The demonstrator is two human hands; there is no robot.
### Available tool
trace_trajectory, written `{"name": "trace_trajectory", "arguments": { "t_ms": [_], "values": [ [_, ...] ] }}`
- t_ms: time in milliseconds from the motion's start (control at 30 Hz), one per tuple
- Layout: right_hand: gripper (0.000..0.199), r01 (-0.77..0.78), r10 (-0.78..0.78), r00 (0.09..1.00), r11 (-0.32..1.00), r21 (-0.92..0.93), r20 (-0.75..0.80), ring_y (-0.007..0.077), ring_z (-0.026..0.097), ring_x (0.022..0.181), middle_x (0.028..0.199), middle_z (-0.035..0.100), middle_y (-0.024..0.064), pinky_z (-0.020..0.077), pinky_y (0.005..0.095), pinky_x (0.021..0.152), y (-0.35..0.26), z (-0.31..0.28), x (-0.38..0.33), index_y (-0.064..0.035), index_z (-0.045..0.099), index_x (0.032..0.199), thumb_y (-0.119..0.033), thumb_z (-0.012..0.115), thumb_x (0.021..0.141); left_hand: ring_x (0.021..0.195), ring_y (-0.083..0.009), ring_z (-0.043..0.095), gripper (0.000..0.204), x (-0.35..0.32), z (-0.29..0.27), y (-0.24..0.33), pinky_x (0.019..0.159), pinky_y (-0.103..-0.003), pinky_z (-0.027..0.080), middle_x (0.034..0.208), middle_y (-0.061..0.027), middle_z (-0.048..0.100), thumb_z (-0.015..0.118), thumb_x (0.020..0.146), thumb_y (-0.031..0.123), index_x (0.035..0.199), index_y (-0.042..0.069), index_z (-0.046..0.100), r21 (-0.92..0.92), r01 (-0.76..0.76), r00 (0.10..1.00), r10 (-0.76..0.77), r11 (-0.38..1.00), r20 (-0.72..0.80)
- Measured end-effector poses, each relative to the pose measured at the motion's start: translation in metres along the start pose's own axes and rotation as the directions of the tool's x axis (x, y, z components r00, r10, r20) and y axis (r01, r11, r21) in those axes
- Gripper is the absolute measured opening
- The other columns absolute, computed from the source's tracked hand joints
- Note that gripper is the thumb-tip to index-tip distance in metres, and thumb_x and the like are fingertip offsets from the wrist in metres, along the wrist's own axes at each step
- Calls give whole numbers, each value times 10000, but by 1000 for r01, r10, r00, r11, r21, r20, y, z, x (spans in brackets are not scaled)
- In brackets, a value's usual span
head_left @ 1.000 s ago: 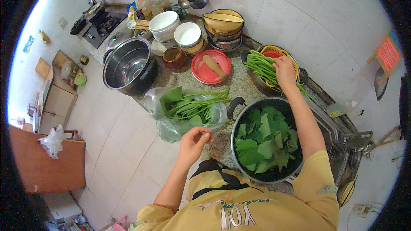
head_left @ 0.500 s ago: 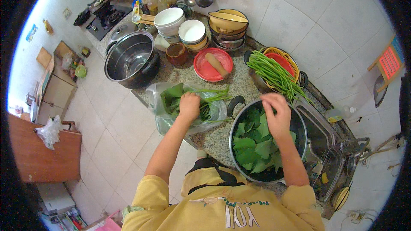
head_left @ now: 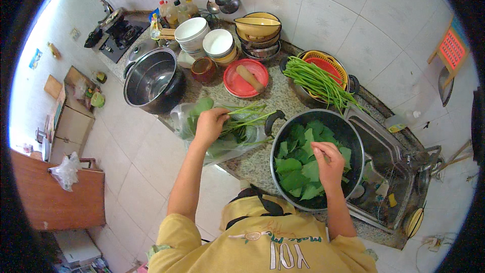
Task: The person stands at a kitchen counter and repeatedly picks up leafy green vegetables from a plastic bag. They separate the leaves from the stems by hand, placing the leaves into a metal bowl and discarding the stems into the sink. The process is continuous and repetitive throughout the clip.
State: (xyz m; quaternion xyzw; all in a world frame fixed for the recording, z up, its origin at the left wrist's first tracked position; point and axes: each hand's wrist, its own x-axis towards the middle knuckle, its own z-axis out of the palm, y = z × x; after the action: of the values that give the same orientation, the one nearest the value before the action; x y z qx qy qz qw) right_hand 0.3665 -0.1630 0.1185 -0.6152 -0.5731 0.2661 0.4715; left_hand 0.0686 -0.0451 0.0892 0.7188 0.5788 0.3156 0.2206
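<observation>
My left hand [head_left: 210,126] rests on a bunch of leafy green stems [head_left: 241,120] lying on a clear plastic bag [head_left: 182,116] on the speckled counter, fingers curled around the stems. My right hand [head_left: 328,162] hovers over a large black pot [head_left: 353,136] filled with torn green leaves [head_left: 298,167], fingers loosely bent, nothing clearly held in it.
A steel pot [head_left: 151,78] stands at the counter's left. Behind are stacked white bowls [head_left: 192,33], a red plate [head_left: 246,78] with a wooden pestle, long green beans [head_left: 318,83] over a colander, and a sink [head_left: 394,182] at right. A stove [head_left: 116,33] sits far left.
My left hand moved up from the counter edge onto the leafy stems. My right hand came back from the green beans to the black pot of leaves.
</observation>
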Motion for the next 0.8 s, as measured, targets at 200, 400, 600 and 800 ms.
{"name": "trace_trajectory", "arguments": {
  "t_ms": [200,400,600,800],
  "values": [
    [168,-97,58,976,979,179,210,141,579,708,809,612,73,455,240,648,-12,23,3,-19,618,951,-63,543,806,698,-246,590,172,-4,-20,23,644,-305,452,784,-132,614,636,682,30,851,-1,621,-103,-66,988,51,993,-144],
    [202,-363,189,928,648,669,321,125,582,705,779,606,81,470,211,613,-50,47,25,27,583,992,-95,525,842,687,-229,561,169,-31,-14,67,638,-292,435,728,-110,589,647,678,42,843,15,624,-271,-192,976,212,943,44],
    [188,-224,146,974,745,629,173,144,604,694,804,605,98,498,241,650,-56,34,27,69,581,932,-88,519,849,690,-186,581,138,-47,-14,93,642,-287,441,730,-96,613,640,705,96,807,3,633,-384,-107,968,185,917,171],
    [162,-204,69,971,744,637,230,168,592,817,1005,557,130,506,251,720,-68,26,16,82,576,939,-23,510,835,675,-142,575,133,-54,-3,107,620,-260,446,748,-88,625,596,774,103,838,-12,618,-468,-37,978,129,883,165]
  ]
}}
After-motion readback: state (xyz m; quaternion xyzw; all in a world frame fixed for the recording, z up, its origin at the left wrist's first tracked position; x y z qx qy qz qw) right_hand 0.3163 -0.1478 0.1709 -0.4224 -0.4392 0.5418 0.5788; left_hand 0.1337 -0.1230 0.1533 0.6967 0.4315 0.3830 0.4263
